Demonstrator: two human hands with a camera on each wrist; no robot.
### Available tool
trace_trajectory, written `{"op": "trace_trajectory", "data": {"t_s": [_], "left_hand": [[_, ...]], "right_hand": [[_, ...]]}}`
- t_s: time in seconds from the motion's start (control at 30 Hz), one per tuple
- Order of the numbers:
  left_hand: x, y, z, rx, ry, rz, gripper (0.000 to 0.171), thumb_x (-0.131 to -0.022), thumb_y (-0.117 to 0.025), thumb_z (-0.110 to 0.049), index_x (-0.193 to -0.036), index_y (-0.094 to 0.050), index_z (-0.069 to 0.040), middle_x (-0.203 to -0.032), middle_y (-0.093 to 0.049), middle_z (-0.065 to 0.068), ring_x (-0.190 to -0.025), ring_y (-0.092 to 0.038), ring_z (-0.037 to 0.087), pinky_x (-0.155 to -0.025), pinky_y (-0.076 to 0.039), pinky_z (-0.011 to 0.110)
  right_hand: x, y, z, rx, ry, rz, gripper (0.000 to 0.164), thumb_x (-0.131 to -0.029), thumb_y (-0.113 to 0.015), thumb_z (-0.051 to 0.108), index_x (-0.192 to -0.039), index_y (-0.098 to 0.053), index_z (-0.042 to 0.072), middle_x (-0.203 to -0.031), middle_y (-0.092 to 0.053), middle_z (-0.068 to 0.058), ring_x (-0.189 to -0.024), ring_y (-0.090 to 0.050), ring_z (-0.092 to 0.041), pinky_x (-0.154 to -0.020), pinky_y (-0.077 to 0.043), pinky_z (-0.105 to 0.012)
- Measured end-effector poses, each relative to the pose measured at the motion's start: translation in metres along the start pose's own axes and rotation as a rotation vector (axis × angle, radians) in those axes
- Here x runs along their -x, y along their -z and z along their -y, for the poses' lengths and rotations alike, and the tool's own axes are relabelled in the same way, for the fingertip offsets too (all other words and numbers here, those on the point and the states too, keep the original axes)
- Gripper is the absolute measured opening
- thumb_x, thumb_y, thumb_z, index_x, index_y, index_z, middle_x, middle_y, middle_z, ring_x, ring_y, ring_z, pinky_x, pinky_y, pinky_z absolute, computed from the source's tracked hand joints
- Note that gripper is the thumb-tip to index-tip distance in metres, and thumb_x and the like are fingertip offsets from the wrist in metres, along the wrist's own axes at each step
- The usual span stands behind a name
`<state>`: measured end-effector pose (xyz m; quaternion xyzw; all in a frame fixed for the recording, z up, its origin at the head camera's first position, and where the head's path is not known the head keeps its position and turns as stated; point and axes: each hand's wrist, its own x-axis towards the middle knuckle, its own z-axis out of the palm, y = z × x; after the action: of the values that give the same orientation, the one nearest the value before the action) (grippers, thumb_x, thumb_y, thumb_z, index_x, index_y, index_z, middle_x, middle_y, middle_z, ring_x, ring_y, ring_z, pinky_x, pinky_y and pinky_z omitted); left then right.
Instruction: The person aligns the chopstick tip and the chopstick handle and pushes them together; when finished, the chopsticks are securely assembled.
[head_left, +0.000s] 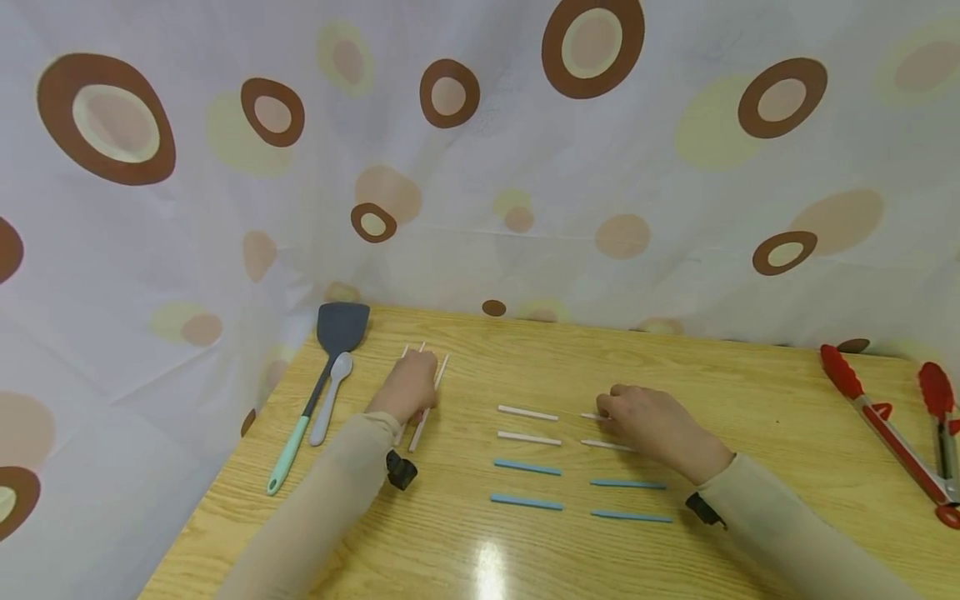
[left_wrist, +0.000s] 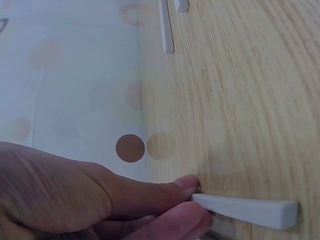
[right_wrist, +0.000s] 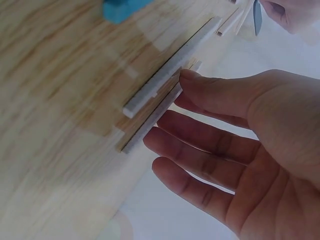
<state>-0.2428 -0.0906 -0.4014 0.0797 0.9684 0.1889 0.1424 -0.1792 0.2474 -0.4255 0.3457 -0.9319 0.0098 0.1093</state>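
Note:
At the left of the table my left hand (head_left: 411, 385) is among several slim white sticks that lie slantwise. In the left wrist view, thumb and finger pinch the narrow end of one white stick (left_wrist: 250, 210). Farther right, my right hand (head_left: 652, 423) reaches over two short white sticks; the nearer white stick (head_left: 606, 445) lies partly under it. Seen from the right wrist, thumb and index finger pinch the farther white stick (right_wrist: 150, 125), while the other fingers are spread beside it. A second white stick (right_wrist: 167, 70) runs alongside, apart from the fingers.
Two more white sticks (head_left: 528, 438) and two blue sticks (head_left: 527, 502) lie mid-table, with another blue pair (head_left: 632, 516) to their right. A spatula (head_left: 303, 417) and a pale spoon (head_left: 330, 400) lie at left. Red tongs (head_left: 892, 433) lie far right. A patterned curtain (head_left: 480, 183) hangs behind.

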Motion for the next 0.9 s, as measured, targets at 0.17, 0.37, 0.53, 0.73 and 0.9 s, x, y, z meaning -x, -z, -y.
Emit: {"op": "trace_trajectory", "data": {"t_s": [0.17, 0.37, 0.53, 0.73, 0.9], "left_hand": [[0.0005, 0.0004, 0.0002, 0.007, 0.007, 0.002, 0.020, -0.082, -0.074, 0.010, -0.088, -0.056, 0.003, -0.072, -0.057, 0.018, -0.049, -0.066, 0.026, -0.037, -0.047, 0.023], [-0.0004, -0.0003, 0.0013, 0.008, -0.012, -0.015, 0.020, -0.081, -0.075, 0.010, -0.089, -0.058, 0.004, -0.071, -0.057, 0.016, -0.046, -0.064, 0.024, -0.037, -0.046, 0.023], [-0.0019, -0.0017, 0.0024, 0.002, -0.017, -0.019, 0.021, -0.080, -0.076, 0.009, -0.091, -0.059, 0.004, -0.070, -0.058, 0.016, -0.044, -0.063, 0.022, -0.038, -0.047, 0.023], [-0.0033, -0.0015, 0.0037, -0.004, -0.014, -0.026, 0.023, -0.080, -0.077, 0.008, -0.093, -0.058, 0.004, -0.076, -0.058, 0.018, -0.043, -0.062, 0.021, -0.038, -0.047, 0.023], [-0.0034, -0.0016, 0.0039, 0.002, 0.002, -0.017, 0.025, -0.080, -0.078, 0.007, -0.095, -0.058, 0.004, -0.081, -0.058, 0.019, -0.044, -0.062, 0.021, -0.038, -0.047, 0.024]], "right_hand": [[0.0006, -0.0002, 0.0010, 0.007, 0.007, -0.010, 0.020, -0.082, -0.082, 0.013, -0.079, -0.062, 0.011, -0.067, -0.048, 0.003, -0.054, -0.048, -0.009, -0.045, -0.042, -0.022], [0.0005, -0.0001, 0.0012, 0.020, 0.007, -0.008, 0.020, -0.083, -0.082, 0.012, -0.079, -0.062, 0.012, -0.067, -0.048, 0.002, -0.054, -0.049, -0.010, -0.046, -0.043, -0.022], [0.0016, -0.0015, 0.0016, 0.030, 0.000, -0.016, 0.021, -0.081, -0.082, 0.008, -0.079, -0.062, 0.012, -0.067, -0.049, 0.001, -0.055, -0.049, -0.011, -0.045, -0.042, -0.023], [0.0026, -0.0017, 0.0016, 0.032, -0.001, -0.022, 0.020, -0.080, -0.082, 0.006, -0.080, -0.063, 0.011, -0.069, -0.051, 0.001, -0.056, -0.050, -0.012, -0.046, -0.043, -0.023], [0.0026, 0.0011, -0.0005, 0.029, -0.007, 0.001, 0.020, -0.082, -0.081, 0.006, -0.080, -0.062, 0.012, -0.070, -0.052, 0.001, -0.058, -0.053, -0.013, -0.047, -0.045, -0.023]]}}
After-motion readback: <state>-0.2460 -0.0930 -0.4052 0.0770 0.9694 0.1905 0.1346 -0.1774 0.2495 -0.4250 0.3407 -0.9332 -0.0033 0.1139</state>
